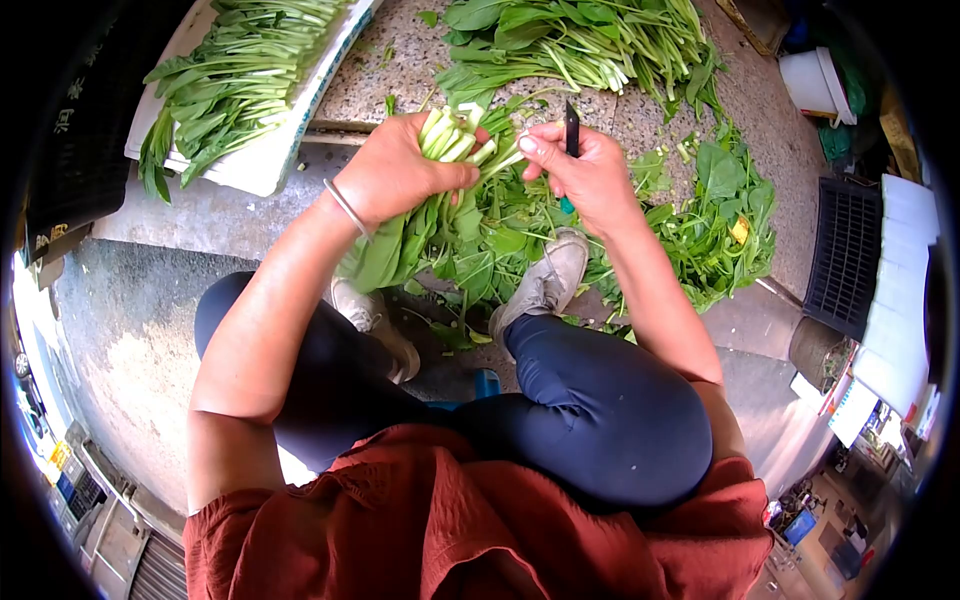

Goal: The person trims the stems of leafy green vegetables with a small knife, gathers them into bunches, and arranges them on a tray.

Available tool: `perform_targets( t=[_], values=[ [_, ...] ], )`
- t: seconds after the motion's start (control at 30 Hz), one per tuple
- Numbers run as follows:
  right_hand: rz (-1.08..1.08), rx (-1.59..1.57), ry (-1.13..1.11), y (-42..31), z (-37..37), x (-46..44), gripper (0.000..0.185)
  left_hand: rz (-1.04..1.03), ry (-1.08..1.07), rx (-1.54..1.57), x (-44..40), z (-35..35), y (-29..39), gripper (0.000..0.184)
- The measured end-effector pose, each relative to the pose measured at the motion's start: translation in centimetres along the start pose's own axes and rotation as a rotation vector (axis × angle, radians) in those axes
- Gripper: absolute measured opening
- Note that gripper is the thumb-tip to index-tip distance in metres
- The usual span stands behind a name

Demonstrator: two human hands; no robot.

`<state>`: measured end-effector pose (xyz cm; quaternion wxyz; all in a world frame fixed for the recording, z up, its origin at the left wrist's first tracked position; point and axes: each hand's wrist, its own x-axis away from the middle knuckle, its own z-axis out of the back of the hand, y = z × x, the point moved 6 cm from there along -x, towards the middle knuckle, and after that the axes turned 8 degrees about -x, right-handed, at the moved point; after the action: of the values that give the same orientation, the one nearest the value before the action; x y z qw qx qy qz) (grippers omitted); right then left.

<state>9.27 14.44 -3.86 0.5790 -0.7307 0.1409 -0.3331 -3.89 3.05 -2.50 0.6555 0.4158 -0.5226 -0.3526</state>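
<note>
My left hand (395, 175) is wrapped round a bunch of leafy greens (445, 140), its pale cut stalk ends pointing up and its leaves hanging down to the left. Held in my right hand (592, 180) is a small knife (572, 130), dark at the upper end and green at the lower. The thumb and forefinger of that hand meet near a pale stem beside the bunch; whether they grip it I cannot tell. Below both hands, loose leaves (490, 265) lie around my shoes.
On the left, stalks lie in rows on a white board (265, 170). A large pile of greens (590, 45) rests on the speckled stone slab (760, 120) ahead. More leaves (720, 215) are heaped at right, near a black crate (843, 255) and a white bucket (815, 85).
</note>
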Motion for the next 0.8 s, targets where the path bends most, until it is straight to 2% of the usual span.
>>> perform_targets(
  t=[0.1,0.23,0.4,0.53,0.6,0.63,0.7,0.73,0.8],
  values=[
    [0.057,0.073,0.074,-0.4,1.0,-0.6,0.025,0.001,0.031,0.082,-0.2,0.4,-0.4,0.03],
    [-0.031,0.057,0.116,0.4,2.7,-1.0,0.029,-0.037,0.107,0.017,-0.2,1.2,-0.4,0.029],
    [0.029,-0.126,0.104,0.5,2.9,-1.3,0.022,-0.014,0.165,-0.021,-0.3,1.7,-0.7,0.028],
    [-0.033,-0.162,0.118,1.4,3.5,-1.8,0.018,0.021,0.107,0.104,0.1,1.5,-0.2,0.031],
    [0.123,0.26,0.204,1.5,4.2,-2.1,0.014,0.046,0.08,0.128,0.2,1.4,0.0,0.034],
    [0.123,0.259,0.203,1.8,4.5,-2.1,0.014,0.05,0.075,0.128,0.2,1.4,0.0,0.035],
    [0.015,0.603,0.117,2.5,4.4,-1.9,0.014,0.056,0.069,0.129,0.2,1.4,-0.1,0.035],
    [0.014,0.603,0.118,2.5,4.4,-1.7,0.014,0.052,0.072,0.125,0.1,1.3,0.0,0.035],
    [-0.105,0.291,-0.077,3.1,3.0,-1.2,0.017,0.048,0.077,0.122,0.1,1.4,0.0,0.034]
  ],
)
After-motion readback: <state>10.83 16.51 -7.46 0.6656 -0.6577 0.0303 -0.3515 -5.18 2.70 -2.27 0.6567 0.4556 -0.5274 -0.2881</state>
